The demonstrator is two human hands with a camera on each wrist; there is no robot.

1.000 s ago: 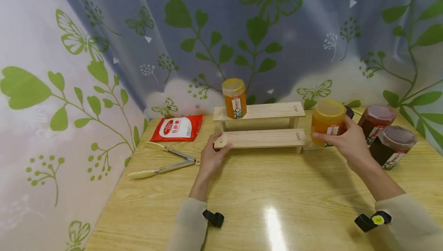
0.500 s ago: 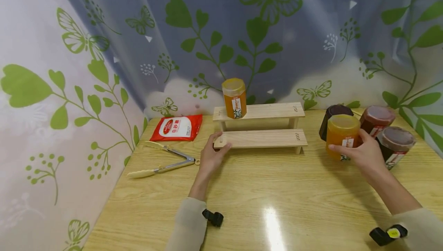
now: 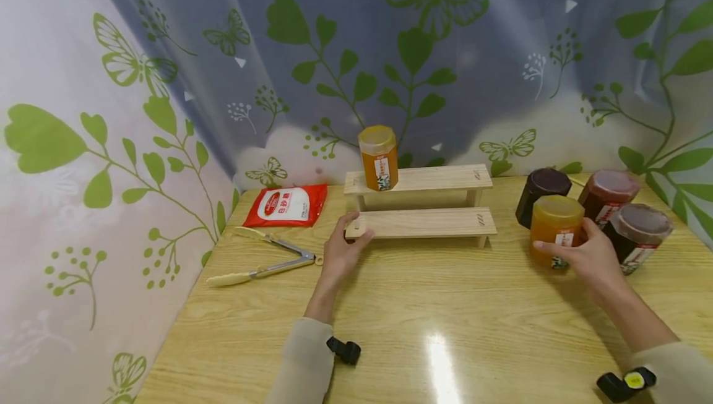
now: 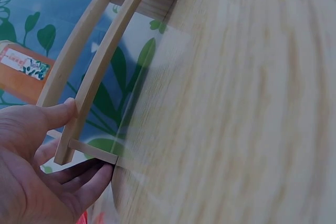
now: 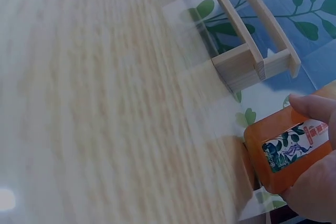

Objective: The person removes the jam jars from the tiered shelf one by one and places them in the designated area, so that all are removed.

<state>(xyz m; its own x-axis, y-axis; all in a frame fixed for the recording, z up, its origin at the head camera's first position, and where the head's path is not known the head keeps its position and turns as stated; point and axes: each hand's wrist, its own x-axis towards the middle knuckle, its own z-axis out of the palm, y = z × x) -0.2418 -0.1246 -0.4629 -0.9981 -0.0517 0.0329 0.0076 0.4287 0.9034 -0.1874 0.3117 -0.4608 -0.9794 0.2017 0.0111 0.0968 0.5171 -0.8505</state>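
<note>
My left hand grips the left end of the lower step of a two-tier wooden shelf. In the left wrist view, the thumb lies on the step and fingers reach beneath its end. With my right hand I hold an orange jar with a yellow lid and a white label, to the right of the shelf. The right wrist view has thumb and finger on either side of the jar, its base at or just over the tabletop. Another orange jar stands on the upper step's left part.
Behind and beside the held jar stand a dark jar, a red jar and another dark jar. At left lie a red-and-white bag and spread tongs. A patterned curtain hangs behind the table.
My right hand has carried the orange jar rightward and nearer to me, away from the shelf's right end, lower in view. The left hand keeps its hold on the shelf.
</note>
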